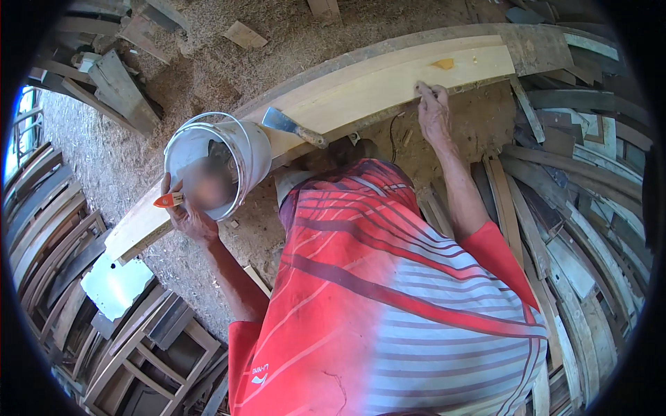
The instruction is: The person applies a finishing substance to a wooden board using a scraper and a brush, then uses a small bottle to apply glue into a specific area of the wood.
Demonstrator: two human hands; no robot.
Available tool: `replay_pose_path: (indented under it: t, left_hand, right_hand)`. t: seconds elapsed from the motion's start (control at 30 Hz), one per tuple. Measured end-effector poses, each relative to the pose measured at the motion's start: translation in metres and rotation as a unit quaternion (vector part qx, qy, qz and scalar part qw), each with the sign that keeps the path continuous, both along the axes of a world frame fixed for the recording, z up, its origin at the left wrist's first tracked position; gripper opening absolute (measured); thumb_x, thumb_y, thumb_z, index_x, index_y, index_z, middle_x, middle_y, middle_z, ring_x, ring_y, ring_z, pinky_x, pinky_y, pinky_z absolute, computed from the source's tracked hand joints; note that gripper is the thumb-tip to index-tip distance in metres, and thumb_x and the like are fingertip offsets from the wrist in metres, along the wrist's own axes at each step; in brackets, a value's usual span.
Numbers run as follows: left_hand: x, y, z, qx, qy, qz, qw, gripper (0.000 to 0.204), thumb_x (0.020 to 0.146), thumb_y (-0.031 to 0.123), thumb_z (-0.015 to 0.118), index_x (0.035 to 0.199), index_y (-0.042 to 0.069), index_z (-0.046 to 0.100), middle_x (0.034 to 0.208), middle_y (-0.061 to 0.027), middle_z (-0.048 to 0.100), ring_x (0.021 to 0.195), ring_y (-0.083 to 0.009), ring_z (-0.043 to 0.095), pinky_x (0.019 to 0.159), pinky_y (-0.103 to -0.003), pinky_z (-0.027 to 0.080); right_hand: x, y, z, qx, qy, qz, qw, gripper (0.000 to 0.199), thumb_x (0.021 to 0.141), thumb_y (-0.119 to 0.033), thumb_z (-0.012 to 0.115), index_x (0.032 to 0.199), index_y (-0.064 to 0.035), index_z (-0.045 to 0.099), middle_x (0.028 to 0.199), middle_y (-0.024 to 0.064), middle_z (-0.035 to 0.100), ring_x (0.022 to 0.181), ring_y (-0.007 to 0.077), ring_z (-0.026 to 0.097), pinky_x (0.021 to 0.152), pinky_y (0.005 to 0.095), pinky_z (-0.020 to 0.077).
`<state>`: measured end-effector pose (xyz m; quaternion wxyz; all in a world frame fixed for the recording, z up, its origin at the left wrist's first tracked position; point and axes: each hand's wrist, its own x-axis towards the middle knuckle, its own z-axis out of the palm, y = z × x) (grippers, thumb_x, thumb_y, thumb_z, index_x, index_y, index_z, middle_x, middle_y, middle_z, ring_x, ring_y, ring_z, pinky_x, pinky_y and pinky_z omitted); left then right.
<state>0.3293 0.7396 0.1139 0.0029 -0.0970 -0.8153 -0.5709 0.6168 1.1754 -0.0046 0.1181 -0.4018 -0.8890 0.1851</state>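
My left hand (191, 220) is closed around a tool with an orange, flared handle end (168, 200), at the rim of a whitish bucket (258, 149). The rest of that tool is hidden, so its kind is unclear. The bucket, with a wire handle, is by a long pale plank (361, 87); its inside is partly blurred. A wide-bladed scraper (281, 120) lies across the plank's near edge, right of the bucket. My right hand (434, 114) is at the plank's near edge on the right, fingers drawn together; anything between them is too small to make out. Beyond it, an orange-yellow smear (443, 64) marks the plank.
Wood shavings (229, 76) cover the ground beyond the plank, with an offcut (245, 35) on them. Stacked boards (590, 173) crowd the right side. On the left are more stacked boards (52, 243) and a wooden frame (149, 364).
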Motion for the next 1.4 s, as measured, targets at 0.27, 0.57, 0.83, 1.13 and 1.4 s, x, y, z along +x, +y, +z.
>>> replay_pose_path:
  t: [0.27, 0.57, 0.83, 1.13, 1.4]
  left_hand:
    - [-0.004, -0.003, -0.004, 0.003, 0.011, -0.009, 1.0, 0.049, 0.094, 0.007, 0.055, 0.143, 0.0, 0.049, 0.12, -0.0122, 0.06, 0.103, -0.0172, 0.055, 0.095, -0.032, 0.044]
    - [-0.003, -0.002, -0.004, 0.02, 0.003, -0.013, 1.0, 0.05, 0.095, 0.008, 0.057, 0.143, 0.0, 0.048, 0.122, -0.0143, 0.059, 0.109, -0.0194, 0.055, 0.099, -0.035, 0.043]
    - [0.0, 0.001, 0.001, 0.017, 0.012, -0.013, 1.0, 0.051, 0.096, 0.013, 0.059, 0.144, -0.002, 0.047, 0.123, -0.0171, 0.059, 0.11, -0.0216, 0.055, 0.1, -0.037, 0.041]
    - [-0.001, -0.001, -0.001, 0.001, 0.026, -0.023, 0.999, 0.049, 0.097, 0.011, 0.057, 0.143, -0.002, 0.048, 0.126, -0.0156, 0.059, 0.109, -0.0194, 0.055, 0.1, -0.034, 0.041]
    - [0.0, 0.003, 0.003, 0.009, 0.003, -0.014, 1.0, 0.049, 0.096, 0.011, 0.058, 0.142, -0.003, 0.048, 0.131, -0.015, 0.057, 0.112, -0.0193, 0.055, 0.099, -0.036, 0.043]
  right_hand:
    - [0.006, -0.011, -0.005, -0.015, 0.023, 0.034, 0.999, 0.05, 0.091, -0.001, 0.057, 0.139, -0.0169, 0.059, 0.125, 0.0177, 0.054, 0.113, 0.0386, 0.057, 0.091, 0.0452, 0.0511]
    - [-0.001, -0.019, 0.005, 0.012, 0.029, 0.027, 0.999, 0.056, 0.089, 0.002, 0.054, 0.143, -0.0104, 0.047, 0.133, 0.0181, 0.049, 0.117, 0.0386, 0.055, 0.094, 0.0498, 0.0488]
    - [-0.01, -0.031, 0.005, 0.04, 0.007, 0.005, 0.999, 0.059, 0.086, 0.004, 0.056, 0.143, -0.0074, 0.045, 0.135, 0.0181, 0.048, 0.12, 0.0395, 0.052, 0.098, 0.0482, 0.0471]
    - [-0.009, -0.035, 0.001, 0.026, 0.047, -0.001, 0.999, 0.059, 0.088, 0.005, 0.054, 0.144, -0.0113, 0.047, 0.136, 0.0162, 0.047, 0.119, 0.0375, 0.055, 0.091, 0.0461, 0.0529]
    - [-0.014, -0.027, -0.003, -0.007, 0.036, -0.033, 0.999, 0.048, 0.089, 0.003, 0.054, 0.133, -0.0141, 0.055, 0.133, 0.015, 0.046, 0.11, 0.037, 0.059, 0.087, 0.0483, 0.0528]
